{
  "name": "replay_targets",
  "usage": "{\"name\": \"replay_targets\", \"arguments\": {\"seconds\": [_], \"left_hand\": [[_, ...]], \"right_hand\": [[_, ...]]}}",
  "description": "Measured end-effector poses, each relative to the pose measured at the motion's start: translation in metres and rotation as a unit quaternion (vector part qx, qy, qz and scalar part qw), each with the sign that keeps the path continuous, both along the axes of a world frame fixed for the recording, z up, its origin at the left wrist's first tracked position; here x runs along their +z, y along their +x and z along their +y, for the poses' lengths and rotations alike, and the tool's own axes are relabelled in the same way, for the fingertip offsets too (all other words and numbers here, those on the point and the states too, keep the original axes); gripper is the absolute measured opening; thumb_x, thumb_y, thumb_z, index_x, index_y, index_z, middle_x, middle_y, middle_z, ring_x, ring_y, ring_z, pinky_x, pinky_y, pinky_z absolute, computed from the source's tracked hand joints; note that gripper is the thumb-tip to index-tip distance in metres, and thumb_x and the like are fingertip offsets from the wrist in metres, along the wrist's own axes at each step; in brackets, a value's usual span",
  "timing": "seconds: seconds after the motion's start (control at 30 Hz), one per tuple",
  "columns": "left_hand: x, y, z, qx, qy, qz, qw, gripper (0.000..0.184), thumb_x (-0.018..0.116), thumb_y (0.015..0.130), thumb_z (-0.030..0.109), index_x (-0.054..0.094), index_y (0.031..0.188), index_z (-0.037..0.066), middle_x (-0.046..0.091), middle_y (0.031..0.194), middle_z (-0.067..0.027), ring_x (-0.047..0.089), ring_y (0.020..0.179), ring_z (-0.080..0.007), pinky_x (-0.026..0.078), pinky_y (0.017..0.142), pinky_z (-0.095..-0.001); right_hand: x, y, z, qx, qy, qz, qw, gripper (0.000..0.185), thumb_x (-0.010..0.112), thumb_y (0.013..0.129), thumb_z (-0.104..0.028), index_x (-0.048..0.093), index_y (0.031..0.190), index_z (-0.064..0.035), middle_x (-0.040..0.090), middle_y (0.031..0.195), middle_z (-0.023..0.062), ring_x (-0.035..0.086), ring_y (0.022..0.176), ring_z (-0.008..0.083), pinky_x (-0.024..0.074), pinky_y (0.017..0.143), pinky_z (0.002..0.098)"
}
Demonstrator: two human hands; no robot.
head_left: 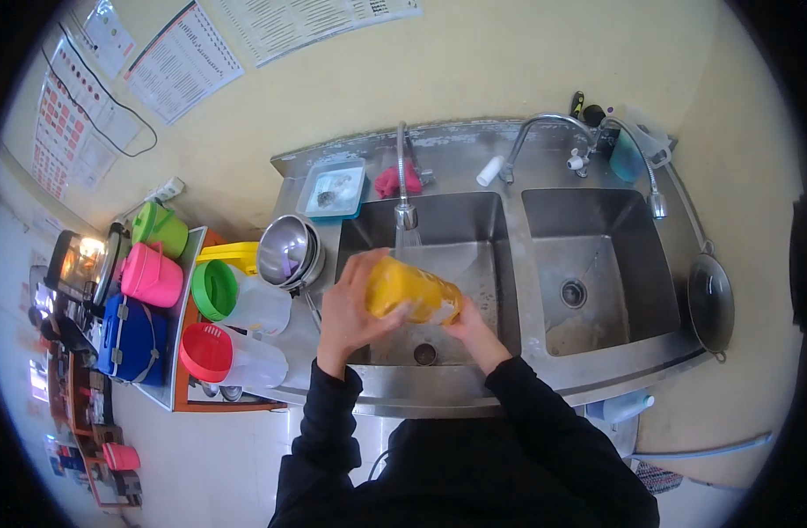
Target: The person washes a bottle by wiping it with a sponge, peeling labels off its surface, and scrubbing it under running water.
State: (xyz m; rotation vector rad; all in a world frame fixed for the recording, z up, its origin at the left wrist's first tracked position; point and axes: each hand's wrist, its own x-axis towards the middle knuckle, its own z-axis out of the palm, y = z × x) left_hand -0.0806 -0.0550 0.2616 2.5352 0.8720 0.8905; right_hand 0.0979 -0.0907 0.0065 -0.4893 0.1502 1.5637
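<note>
Over the left sink basin [500,264], I hold a yellow container [412,289] with whitish marks on its side, tilted well over. My left hand [346,304] is wrapped round its left end. At its right end, my right hand [474,327] grips it, the fingers partly hidden behind it. Just above stands the faucet head [406,216], with water streaming down behind the container. What is inside the container cannot be seen.
Left of the basin are stacked metal bowls [284,251], a green-lidded container [214,290], a red-lidded container [205,352] and a shallow tray [333,189]. A pink cloth [387,182] lies behind. At right are a second basin [632,264] and a hanging wok [711,304].
</note>
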Motion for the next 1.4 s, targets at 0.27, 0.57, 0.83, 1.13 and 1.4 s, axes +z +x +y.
{"name": "replay_targets", "arguments": {"seconds": [0.27,0.57,0.83,1.13,1.4], "left_hand": [[-0.169,-0.050,0.012,0.107,-0.399,-0.449,0.792,0.060,0.046,0.090,0.054,0.048,0.129,0.007,0.060,0.115,-0.0060,0.062,0.100,-0.0190,0.051,0.079,-0.0335],[-0.200,-0.027,0.014,0.072,-0.554,-0.500,0.662,0.061,0.039,0.091,0.060,0.053,0.117,0.007,0.065,0.096,-0.0053,0.059,0.067,-0.0129,0.047,0.053,-0.0265],[-0.184,-0.028,0.019,0.065,-0.560,-0.503,0.655,0.057,0.036,0.093,0.057,0.054,0.112,0.007,0.063,0.084,-0.0045,0.049,0.051,-0.0102,0.043,0.047,-0.0249],[-0.199,-0.037,0.027,0.044,-0.503,-0.507,0.699,0.059,0.035,0.094,0.056,0.051,0.121,0.006,0.063,0.097,-0.0060,0.061,0.076,-0.0130,0.049,0.064,-0.0263],[-0.208,-0.038,0.029,0.065,-0.422,-0.507,0.749,0.055,0.041,0.096,0.044,0.042,0.136,0.006,0.055,0.122,-0.0104,0.056,0.109,-0.0205,0.049,0.087,-0.0366]], "right_hand": [[0.133,0.066,-0.036,0.104,0.040,-0.532,0.839,0.022,0.057,0.093,-0.009,0.062,0.106,0.0072,0.065,0.103,0.0138,0.066,0.092,0.0219,0.0587,0.068,0.0284],[0.217,0.079,-0.042,0.186,0.183,-0.902,0.344,0.025,0.060,0.077,0.003,0.063,0.101,-0.0004,0.062,0.085,0.0164,0.062,0.082,0.0390,0.0508,0.075,0.0424],[0.229,0.068,-0.038,0.170,0.192,-0.945,0.200,0.019,0.057,0.081,-0.007,0.063,0.098,-0.0083,0.062,0.085,0.0114,0.062,0.076,0.0345,0.0491,0.066,0.0456],[0.207,0.065,-0.027,0.058,0.204,-0.927,0.309,0.013,0.060,0.083,-0.012,0.068,0.093,-0.0100,0.063,0.069,0.0081,0.062,0.065,0.0298,0.0463,0.055,0.0420],[0.207,0.055,-0.031,0.032,0.132,-0.895,0.425,0.013,0.057,0.087,-0.006,0.068,0.094,-0.0061,0.067,0.074,0.0084,0.065,0.064,0.0247,0.0500,0.061,0.0339]]}}
